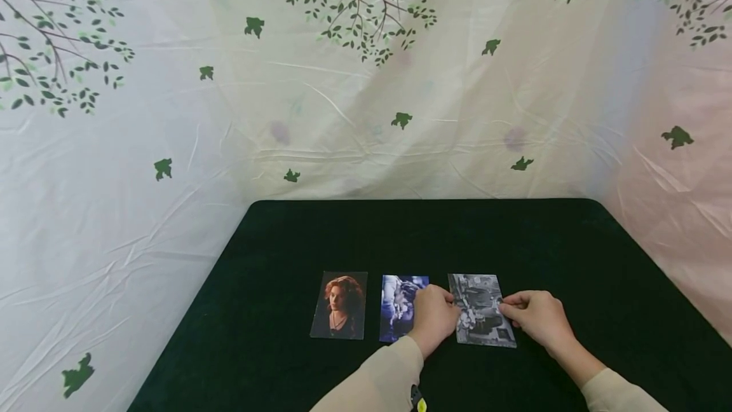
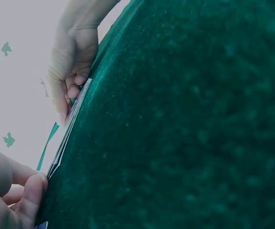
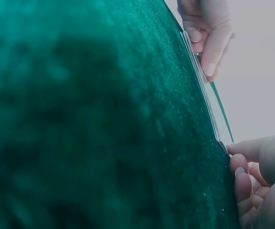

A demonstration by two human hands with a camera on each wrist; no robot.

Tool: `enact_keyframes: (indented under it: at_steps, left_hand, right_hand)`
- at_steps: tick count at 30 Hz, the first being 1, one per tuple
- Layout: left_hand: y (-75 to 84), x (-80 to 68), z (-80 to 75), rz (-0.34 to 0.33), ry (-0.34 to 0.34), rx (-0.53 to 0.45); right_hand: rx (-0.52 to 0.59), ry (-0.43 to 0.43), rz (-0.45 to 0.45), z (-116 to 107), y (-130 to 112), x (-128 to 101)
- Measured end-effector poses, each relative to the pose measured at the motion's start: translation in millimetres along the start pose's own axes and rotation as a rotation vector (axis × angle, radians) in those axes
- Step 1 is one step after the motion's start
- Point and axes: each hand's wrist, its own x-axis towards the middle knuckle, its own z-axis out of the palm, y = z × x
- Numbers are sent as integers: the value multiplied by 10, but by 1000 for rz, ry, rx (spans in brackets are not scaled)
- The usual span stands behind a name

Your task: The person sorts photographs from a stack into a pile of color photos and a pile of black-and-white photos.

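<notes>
A stack of photo cards [image 1: 480, 320], with a black-and-white picture on top, lies on the dark green table. Its layered edges [image 2: 69, 131] show in the left wrist view. My left hand [image 1: 436, 315] pinches the stack's left side between thumb and fingers. On the opposite side, my right hand [image 1: 540, 315] grips the right edge with its fingertips; the right wrist view shows its thumb and curled fingers at the stack's corner. A blue-toned photo card [image 1: 394, 304] lies just left of the stack, partly hidden behind my left hand.
Farther left lies a photo card [image 1: 338, 307] with a portrait of a red-haired person on a dark ground. Dark green velvety cloth covers the table [image 1: 400, 234]. A pale curtain [image 1: 343, 100] printed with leaves and branches hangs behind and along both sides.
</notes>
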Motion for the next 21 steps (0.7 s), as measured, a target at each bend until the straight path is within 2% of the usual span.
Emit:
enact_keyframes:
  at_steps: [6, 10, 13, 16, 21]
  left_hand:
    - [-16, 2, -4, -10, -44, -51]
    - [9, -39, -91, -18, -77, -85]
    - [42, -87, -232, -22, -110, -105]
    - [53, -126, -427, 0, -136, -84]
    - [-49, -137, -770, 74, -105, 33]
  right_hand:
    - [16, -3, 5, -28, -6, -28]
    - [33, -12, 20, -33, 7, -37]
    - [44, -20, 25, -37, 12, -33]
    - [49, -21, 15, -50, -8, -41]
    - [24, -3, -49, -50, -100, -86]
